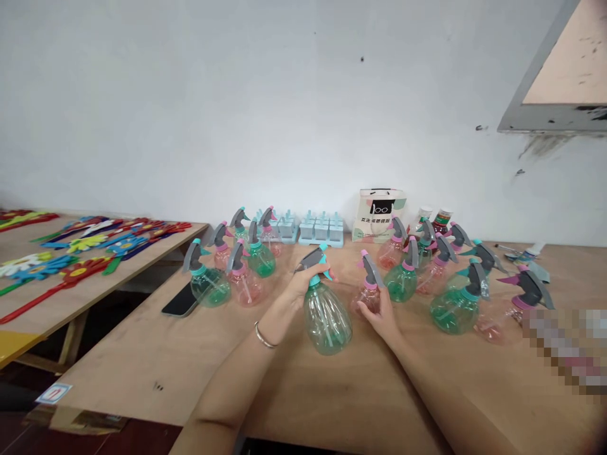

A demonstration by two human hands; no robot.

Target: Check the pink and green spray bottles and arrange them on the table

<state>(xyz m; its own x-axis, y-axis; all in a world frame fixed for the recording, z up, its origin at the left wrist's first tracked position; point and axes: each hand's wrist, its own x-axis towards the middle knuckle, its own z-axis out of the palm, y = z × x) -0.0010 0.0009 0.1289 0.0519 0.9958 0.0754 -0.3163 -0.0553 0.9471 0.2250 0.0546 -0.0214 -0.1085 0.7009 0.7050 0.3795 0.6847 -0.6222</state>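
Note:
My left hand (pixel 300 285) is closed around the grey and teal trigger head of a green spray bottle (pixel 328 321), which leans in front of me. With my right hand (pixel 380 314) I grip a pink spray bottle (pixel 364 298) by its body, the grey and pink head pointing up. To the left stands a group of green and pink spray bottles, among them a green one (pixel 210 287) and a pink one (pixel 244 284). On the right is another group, with a green bottle (pixel 454 309) and a pink bottle (pixel 497 321) nearest me.
A dark phone (pixel 180 302) lies beside the left group. Pale blue popsicle moulds (pixel 321 229) and a printed paper bag (pixel 377 215) stand by the wall, near two jars (pixel 442 221). Colourful flower and hand-shaped pieces (pixel 78 272) cover the left table (pixel 102 287).

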